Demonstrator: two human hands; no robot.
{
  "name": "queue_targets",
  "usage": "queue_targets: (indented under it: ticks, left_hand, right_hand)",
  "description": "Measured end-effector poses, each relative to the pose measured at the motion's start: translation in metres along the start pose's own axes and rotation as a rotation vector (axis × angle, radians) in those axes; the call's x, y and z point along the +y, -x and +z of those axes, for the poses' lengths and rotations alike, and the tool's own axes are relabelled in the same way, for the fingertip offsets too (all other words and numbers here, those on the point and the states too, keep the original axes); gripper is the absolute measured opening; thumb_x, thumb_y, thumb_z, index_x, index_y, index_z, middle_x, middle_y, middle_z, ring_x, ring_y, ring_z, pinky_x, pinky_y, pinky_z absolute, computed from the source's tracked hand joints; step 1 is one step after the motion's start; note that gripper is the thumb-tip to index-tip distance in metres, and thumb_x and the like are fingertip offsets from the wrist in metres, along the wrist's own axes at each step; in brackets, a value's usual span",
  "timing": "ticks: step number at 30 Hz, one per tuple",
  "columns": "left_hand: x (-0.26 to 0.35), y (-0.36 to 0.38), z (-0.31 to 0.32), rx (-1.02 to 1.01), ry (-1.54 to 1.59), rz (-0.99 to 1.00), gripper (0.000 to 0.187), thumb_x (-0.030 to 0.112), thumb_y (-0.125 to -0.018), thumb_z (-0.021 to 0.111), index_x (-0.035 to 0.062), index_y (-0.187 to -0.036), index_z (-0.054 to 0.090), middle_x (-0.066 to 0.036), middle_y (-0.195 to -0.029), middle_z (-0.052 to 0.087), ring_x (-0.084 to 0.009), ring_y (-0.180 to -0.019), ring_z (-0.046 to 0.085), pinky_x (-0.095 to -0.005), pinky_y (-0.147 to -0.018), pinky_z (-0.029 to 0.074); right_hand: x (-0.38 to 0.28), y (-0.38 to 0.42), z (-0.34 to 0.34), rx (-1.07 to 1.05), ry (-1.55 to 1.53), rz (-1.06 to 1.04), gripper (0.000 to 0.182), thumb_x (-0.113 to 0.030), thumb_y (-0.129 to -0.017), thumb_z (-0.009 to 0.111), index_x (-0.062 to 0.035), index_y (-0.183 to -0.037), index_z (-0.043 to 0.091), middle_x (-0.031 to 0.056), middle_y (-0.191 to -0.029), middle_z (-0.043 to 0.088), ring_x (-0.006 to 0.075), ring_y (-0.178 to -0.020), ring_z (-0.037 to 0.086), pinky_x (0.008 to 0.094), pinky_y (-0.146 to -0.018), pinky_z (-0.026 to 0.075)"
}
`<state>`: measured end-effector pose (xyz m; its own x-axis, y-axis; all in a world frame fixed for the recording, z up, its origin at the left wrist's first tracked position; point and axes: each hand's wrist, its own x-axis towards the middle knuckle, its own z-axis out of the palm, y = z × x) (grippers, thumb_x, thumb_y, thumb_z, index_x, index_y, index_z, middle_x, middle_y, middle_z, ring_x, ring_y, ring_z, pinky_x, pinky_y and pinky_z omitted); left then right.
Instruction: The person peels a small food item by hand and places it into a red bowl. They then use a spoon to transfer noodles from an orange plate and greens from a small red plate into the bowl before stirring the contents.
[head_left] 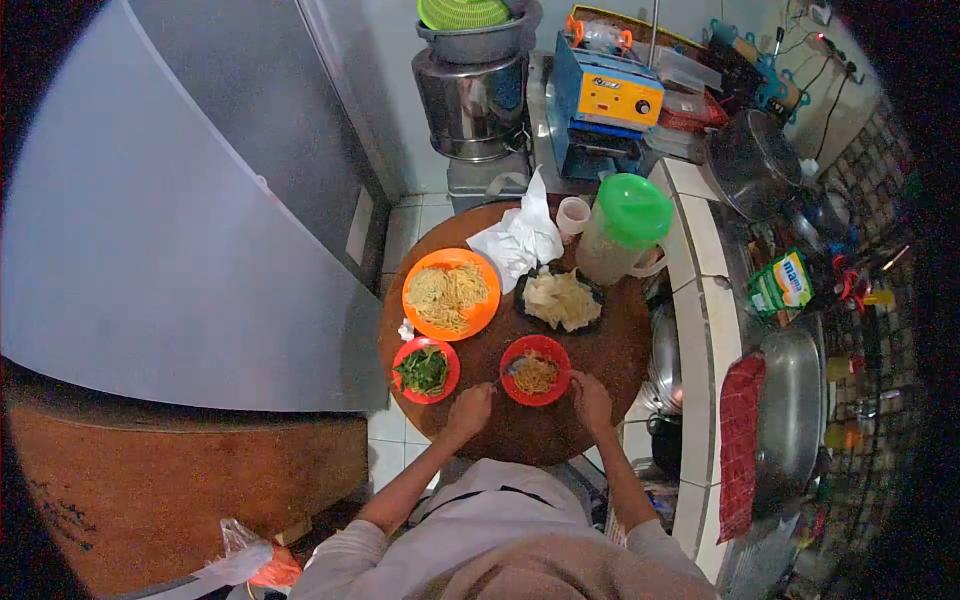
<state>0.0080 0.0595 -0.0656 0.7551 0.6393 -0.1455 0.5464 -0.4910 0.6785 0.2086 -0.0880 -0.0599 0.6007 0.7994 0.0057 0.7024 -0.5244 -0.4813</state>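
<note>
A red bowl [508, 389] of noodles [535, 374] stands near the front of the round brown table [480, 435]. My left hand [470, 408] is closed on a spoon [515, 367], whose head rests in the noodles at the bowl's left side. At the right rim, my right hand [591, 400] pinches the bowl's edge; its fingertips are partly hidden. Left of my left hand is a small red plate [408, 388] of green leaves [424, 370]. Behind that lies an orange plate [480, 322] heaped with noodles. A dark plate [524, 306] carries pale crackers [562, 300].
Toward the back of the table are crumpled white paper [522, 240], a pink-white cup [572, 215] and a green-lidded pitcher [628, 225]. A tiled counter [715, 330] with a sink [790, 400] runs along the right. A blue-yellow sealing machine [608, 100] stands beyond.
</note>
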Motion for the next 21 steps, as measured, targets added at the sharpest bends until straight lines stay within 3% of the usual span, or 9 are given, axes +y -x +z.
queue_targets:
  ticks: [8, 14, 21]
  left_hand:
    - [-0.008, -0.007, 0.007, 0.009, 0.016, 0.043, 0.022, 0.017, -0.081, 0.038, 0.0004, -0.088, 0.051, -0.022, -0.079, 0.054, -0.0370, -0.076, 0.053, -0.0453, -0.065, 0.042]
    - [0.009, -0.025, 0.004, -0.020, -0.141, 0.079, 0.021, 0.014, -0.080, 0.036, 0.0006, -0.084, 0.051, -0.019, -0.079, 0.056, -0.0345, -0.073, 0.055, -0.0437, -0.063, 0.045]
    - [0.017, -0.043, 0.013, -0.235, -0.336, -0.012, 0.020, 0.012, -0.077, 0.037, 0.0011, -0.086, 0.052, -0.017, -0.079, 0.056, -0.0324, -0.072, 0.057, -0.0423, -0.059, 0.047]
  right_hand:
    - [-0.026, -0.003, -0.030, 0.067, 0.014, 0.029, 0.021, -0.017, -0.080, 0.043, -0.0141, -0.098, 0.054, 0.0161, -0.078, 0.051, 0.0328, -0.075, 0.052, 0.0400, -0.064, 0.043]
    - [-0.019, 0.006, -0.032, 0.067, 0.043, 0.068, 0.022, -0.017, -0.080, 0.043, -0.0122, -0.098, 0.054, 0.0158, -0.082, 0.053, 0.0327, -0.075, 0.053, 0.0402, -0.064, 0.043]
    - [-0.006, 0.010, 0.004, 0.045, 0.100, 0.000, 0.021, -0.016, -0.080, 0.043, -0.0116, -0.097, 0.055, 0.0142, -0.080, 0.052, 0.0316, -0.073, 0.052, 0.0399, -0.065, 0.043]
